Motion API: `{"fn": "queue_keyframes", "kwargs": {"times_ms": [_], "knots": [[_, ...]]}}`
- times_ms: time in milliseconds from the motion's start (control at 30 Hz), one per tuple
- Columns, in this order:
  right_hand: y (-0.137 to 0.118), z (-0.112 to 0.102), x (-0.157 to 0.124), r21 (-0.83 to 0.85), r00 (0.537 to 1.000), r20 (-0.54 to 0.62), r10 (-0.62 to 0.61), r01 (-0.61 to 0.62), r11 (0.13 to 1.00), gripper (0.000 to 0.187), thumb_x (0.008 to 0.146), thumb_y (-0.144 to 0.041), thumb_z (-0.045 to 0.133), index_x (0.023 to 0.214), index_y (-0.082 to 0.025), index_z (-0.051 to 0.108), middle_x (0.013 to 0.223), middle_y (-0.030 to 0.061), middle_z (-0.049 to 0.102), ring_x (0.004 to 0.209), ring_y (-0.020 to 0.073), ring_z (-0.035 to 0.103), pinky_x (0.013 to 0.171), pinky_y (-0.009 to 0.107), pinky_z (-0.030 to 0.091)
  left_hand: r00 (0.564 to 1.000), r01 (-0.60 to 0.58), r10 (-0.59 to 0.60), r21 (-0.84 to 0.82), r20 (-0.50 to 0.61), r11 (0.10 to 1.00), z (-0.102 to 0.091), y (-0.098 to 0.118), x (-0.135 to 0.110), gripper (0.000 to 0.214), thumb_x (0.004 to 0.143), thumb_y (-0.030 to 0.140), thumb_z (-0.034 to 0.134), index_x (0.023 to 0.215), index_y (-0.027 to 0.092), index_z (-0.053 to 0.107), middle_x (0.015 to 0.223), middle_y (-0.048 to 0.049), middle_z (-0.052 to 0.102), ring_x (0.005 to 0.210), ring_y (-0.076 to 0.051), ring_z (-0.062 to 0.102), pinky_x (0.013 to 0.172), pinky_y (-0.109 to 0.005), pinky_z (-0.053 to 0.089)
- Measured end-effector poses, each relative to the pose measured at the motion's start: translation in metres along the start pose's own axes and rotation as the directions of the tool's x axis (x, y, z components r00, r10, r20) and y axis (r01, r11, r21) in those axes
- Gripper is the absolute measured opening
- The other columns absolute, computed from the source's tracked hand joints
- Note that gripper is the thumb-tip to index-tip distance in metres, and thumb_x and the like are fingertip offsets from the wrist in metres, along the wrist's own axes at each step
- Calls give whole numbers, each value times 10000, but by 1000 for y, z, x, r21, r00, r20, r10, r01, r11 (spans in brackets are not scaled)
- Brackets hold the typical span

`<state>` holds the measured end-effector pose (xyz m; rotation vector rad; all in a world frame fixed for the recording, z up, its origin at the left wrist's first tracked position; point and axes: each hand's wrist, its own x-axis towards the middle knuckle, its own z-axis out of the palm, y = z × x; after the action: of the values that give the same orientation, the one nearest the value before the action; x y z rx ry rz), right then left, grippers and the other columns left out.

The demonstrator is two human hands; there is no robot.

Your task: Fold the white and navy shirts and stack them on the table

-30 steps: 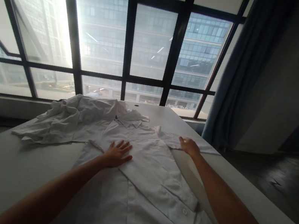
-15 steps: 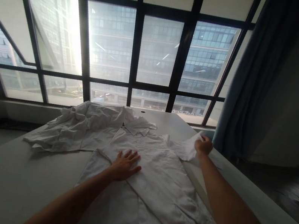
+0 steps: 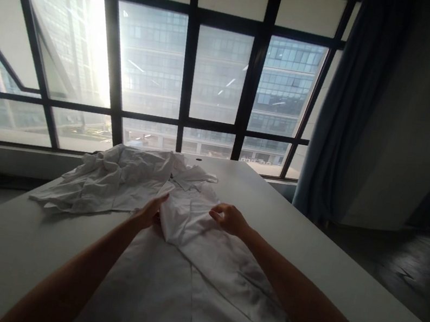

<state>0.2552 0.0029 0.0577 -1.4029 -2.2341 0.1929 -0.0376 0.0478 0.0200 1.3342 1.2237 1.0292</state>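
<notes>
A white button shirt (image 3: 194, 284) lies spread on the grey table (image 3: 306, 253) in front of me. Its right sleeve is folded across the chest. My right hand (image 3: 229, 218) is closed, pinching that folded sleeve fabric near the shirt's middle. My left hand (image 3: 148, 213) grips the shirt's left shoulder edge, with its fingers partly tucked under the cloth. The collar (image 3: 191, 176) points toward the window.
A crumpled heap of white garments (image 3: 113, 179) lies at the table's far left. Behind the table stand large dark-framed windows (image 3: 189, 69). A dark curtain (image 3: 348, 106) hangs at the right, and the table's right edge drops to a dark floor (image 3: 406, 270).
My right hand carried the right sleeve from the table's right side over onto the shirt's chest. My left hand slid from flat on the shirt to its left shoulder edge.
</notes>
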Motion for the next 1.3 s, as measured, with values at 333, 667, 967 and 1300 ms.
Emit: {"fn": "queue_keyframes", "kwargs": {"times_ms": [333, 667, 967, 1300], "knots": [[67, 22, 8, -151, 982, 47, 184, -175, 973, 276, 912, -329, 560, 1045, -171, 744, 1150, 104, 678, 1051, 200, 622, 931, 265, 427, 973, -227, 226, 309, 38, 924, -33, 35, -14, 117, 539, 190, 652, 655, 171, 641, 659, -10, 658, 813, -235, 640, 719, -301, 505], [75, 17, 24, -147, 955, -11, 296, -294, 945, 260, 890, -352, 589, 952, -149, 739, 989, 92, 724, 908, 187, 647, 786, 243, 426, 974, -175, 176, -18, 146, 984, -68, 32, -45, 235, 677, 402, 595, 680, 168, 618, 631, -38, 632, 624, -183, 614, 661, -318, 518], [114, 23, 24, 86, 880, -206, 429, -420, 903, 209, 858, -332, 627, 880, -152, 731, 877, 73, 748, 802, 170, 666, 698, 227, 449, 968, -252, 147, 803, 206, 540, -33, 18, -60, 745, 690, 481, 719, 1309, 86, 594, 813, -50, 709, 776, -224, 656, 755, -301, 473], [125, 31, 18, 13, 925, -200, 324, -328, 945, 213, 837, -335, 641, 959, -194, 745, 942, 62, 752, 866, 186, 676, 761, 244, 466, 916, -303, 196, 283, 350, 910, -38, 22, -62, 309, 678, 393, 729, 842, 153, 623, 833, -38, 662, 813, -192, 608, 766, -300, 487]]}}
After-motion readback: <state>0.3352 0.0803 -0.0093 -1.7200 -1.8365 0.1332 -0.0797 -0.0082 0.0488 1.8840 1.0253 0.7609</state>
